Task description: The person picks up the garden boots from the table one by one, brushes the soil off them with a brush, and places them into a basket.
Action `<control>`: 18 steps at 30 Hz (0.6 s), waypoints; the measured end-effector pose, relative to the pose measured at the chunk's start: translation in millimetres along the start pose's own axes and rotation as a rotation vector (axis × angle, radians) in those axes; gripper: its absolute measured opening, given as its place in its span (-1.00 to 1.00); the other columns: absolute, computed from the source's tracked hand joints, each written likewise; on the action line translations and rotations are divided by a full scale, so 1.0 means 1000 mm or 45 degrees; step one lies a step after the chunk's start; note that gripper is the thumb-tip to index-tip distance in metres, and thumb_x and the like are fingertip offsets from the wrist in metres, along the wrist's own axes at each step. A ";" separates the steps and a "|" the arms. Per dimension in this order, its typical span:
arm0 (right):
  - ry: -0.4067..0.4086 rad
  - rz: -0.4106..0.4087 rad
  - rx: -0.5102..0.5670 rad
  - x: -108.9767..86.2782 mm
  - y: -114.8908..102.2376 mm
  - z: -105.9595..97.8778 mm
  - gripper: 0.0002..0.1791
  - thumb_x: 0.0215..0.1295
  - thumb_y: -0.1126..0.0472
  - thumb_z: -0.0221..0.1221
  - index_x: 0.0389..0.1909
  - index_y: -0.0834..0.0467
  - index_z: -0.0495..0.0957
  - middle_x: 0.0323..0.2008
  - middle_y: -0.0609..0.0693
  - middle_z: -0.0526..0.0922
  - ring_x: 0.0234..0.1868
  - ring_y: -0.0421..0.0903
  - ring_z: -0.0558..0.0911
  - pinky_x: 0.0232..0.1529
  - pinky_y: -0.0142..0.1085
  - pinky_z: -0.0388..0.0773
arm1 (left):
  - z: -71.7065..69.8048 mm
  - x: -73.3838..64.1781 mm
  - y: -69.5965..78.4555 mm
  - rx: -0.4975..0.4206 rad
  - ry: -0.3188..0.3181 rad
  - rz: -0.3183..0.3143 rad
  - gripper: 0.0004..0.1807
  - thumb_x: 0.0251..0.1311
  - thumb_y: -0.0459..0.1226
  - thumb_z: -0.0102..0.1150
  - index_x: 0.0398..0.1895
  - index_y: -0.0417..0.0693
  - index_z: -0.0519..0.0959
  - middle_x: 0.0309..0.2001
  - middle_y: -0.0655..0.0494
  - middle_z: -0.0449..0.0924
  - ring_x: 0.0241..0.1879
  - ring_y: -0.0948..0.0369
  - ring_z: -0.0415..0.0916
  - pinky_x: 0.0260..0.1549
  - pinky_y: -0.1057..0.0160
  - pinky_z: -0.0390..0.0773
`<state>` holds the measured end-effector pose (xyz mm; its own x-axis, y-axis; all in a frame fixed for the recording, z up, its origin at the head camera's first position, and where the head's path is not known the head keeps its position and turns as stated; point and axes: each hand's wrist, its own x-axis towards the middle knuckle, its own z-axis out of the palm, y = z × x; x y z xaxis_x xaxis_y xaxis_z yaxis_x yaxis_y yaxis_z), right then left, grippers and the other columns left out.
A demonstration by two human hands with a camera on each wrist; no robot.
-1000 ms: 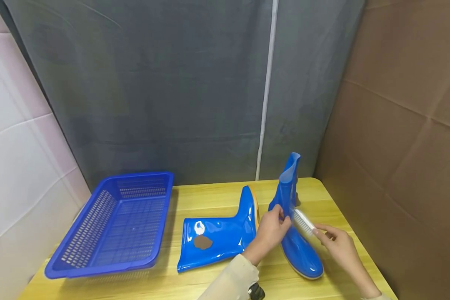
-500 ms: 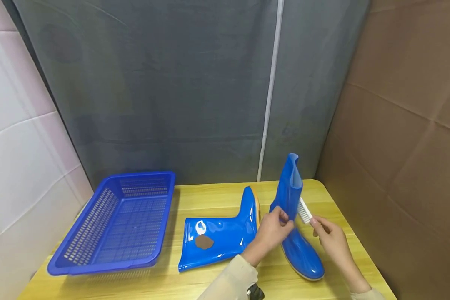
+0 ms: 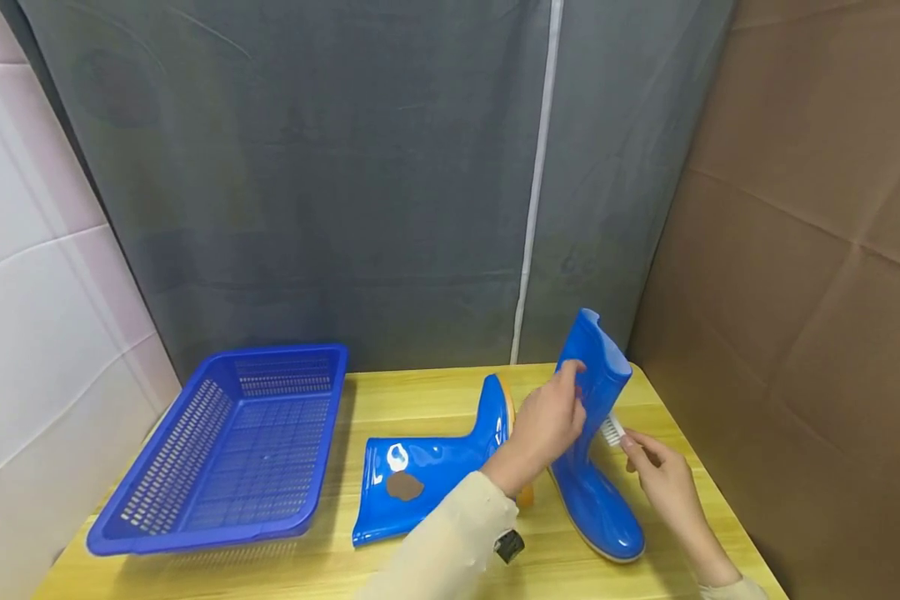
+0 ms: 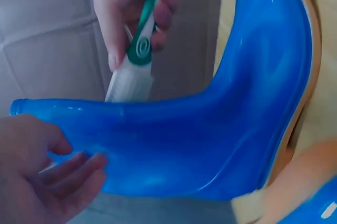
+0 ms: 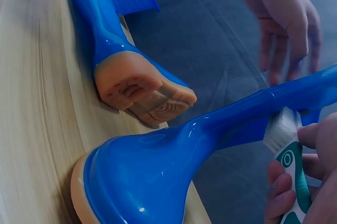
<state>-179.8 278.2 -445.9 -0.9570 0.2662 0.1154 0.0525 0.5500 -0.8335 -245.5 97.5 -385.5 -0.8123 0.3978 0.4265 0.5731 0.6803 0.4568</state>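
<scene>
A blue rain boot point(image 3: 603, 500) stands on the table, its shaft leaning a little to the right. My left hand point(image 3: 547, 421) is at the left side of the shaft, fingers loosely bent and not wrapped round it; whether they touch it I cannot tell. From the other side, my right hand point(image 3: 663, 479) grips a green and white scrubbing brush point(image 4: 142, 56), the white bristles at the shaft. The brush head point(image 5: 284, 128) is partly hidden behind the boot in the head view. A second blue boot point(image 3: 435, 467) lies on its side, a brown patch on its shaft.
A blue plastic basket point(image 3: 318, 467) with slotted walls stands at the left of the wooden table point(image 3: 390, 392). A grey curtain point(image 3: 345, 183) hangs behind, and a brown panel point(image 3: 810, 275) bounds the right side.
My left hand has moved up and away from the lower shaft. The boot's shaft has turned and now tilts right. The brush, still in my right hand, has shifted slightly with it.
</scene>
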 end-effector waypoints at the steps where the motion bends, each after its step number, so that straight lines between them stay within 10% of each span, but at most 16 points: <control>1: 0.001 0.002 -0.003 0.000 0.000 0.000 -0.43 0.46 -0.17 0.02 0.23 0.17 0.53 -0.38 0.08 0.60 -0.54 -0.26 0.42 -0.56 -0.38 0.40 | -0.003 0.006 0.000 0.108 0.041 0.082 -0.49 0.38 -0.20 0.11 0.35 0.09 0.27 0.04 0.14 0.62 -0.18 0.31 0.67 -0.28 0.46 0.68; 5: 0.008 0.001 -0.003 0.001 0.000 0.001 -0.46 0.45 -0.15 0.05 0.21 0.15 0.55 -0.38 0.09 0.61 -0.52 -0.25 0.44 -0.55 -0.38 0.42 | -0.017 0.032 0.000 0.452 0.084 0.409 -0.19 0.20 -0.20 0.32 0.49 0.17 0.16 0.43 0.16 0.33 0.35 0.19 0.41 0.14 0.30 0.60; 9: 0.007 -0.007 -0.012 0.001 0.000 0.002 -0.47 0.45 -0.16 0.05 0.19 0.14 0.57 -0.36 0.11 0.61 -0.51 -0.24 0.44 -0.54 -0.38 0.41 | -0.033 0.052 0.000 0.624 -0.078 0.652 -0.21 0.21 -0.19 0.31 0.49 0.26 0.19 0.55 0.22 0.15 0.55 0.15 0.08 0.41 0.17 0.36; 13: -0.007 -0.013 -0.032 0.001 0.000 0.002 -0.44 0.44 -0.17 0.05 0.21 0.15 0.55 -0.34 0.11 0.62 -0.47 -0.22 0.45 -0.54 -0.37 0.40 | -0.043 0.059 -0.001 0.709 -0.139 0.731 -0.49 0.27 -0.15 0.25 0.30 0.21 0.44 0.37 0.26 0.46 0.43 0.22 0.32 0.45 0.17 0.31; 18: -0.010 -0.006 -0.024 0.003 0.001 0.003 -0.43 0.44 -0.17 0.06 0.23 0.16 0.54 -0.35 0.11 0.62 -0.47 -0.21 0.46 -0.53 -0.38 0.42 | -0.047 0.055 -0.006 0.772 0.009 0.707 -0.77 0.33 -0.11 0.19 0.02 0.17 0.59 0.00 0.30 0.71 0.07 0.30 0.59 0.26 0.29 0.49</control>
<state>-183.6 277.6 -447.6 -0.9594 0.2577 0.1148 0.0536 0.5662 -0.8225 -288.8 85.9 -328.0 -0.4255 0.7720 0.4721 0.7315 0.6006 -0.3227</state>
